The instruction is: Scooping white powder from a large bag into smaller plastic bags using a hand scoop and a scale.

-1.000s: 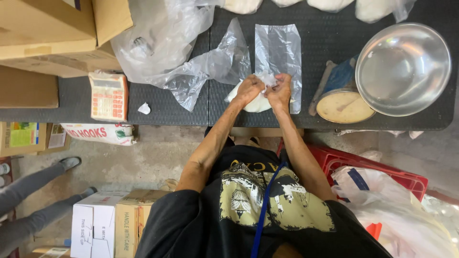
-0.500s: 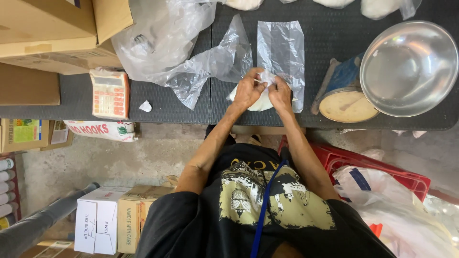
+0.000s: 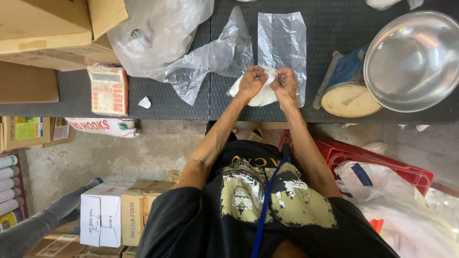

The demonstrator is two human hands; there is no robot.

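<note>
Both my hands meet at the near edge of a dark table. My left hand and my right hand pinch the gathered top of a small clear plastic bag filled with white powder, which rests on the table under them. A flat empty clear bag lies just beyond my hands. Another crumpled clear bag lies to the left of it.
A big steel bowl sits at the right, beside a blue tin with a pale lid. A calculator and cardboard boxes are at the left. A red crate and filled bags stand on the floor to my right.
My hands stay on the bag's top with small shifts of the fingers. The view has tilted slightly, and a leg at the lower left has moved.
</note>
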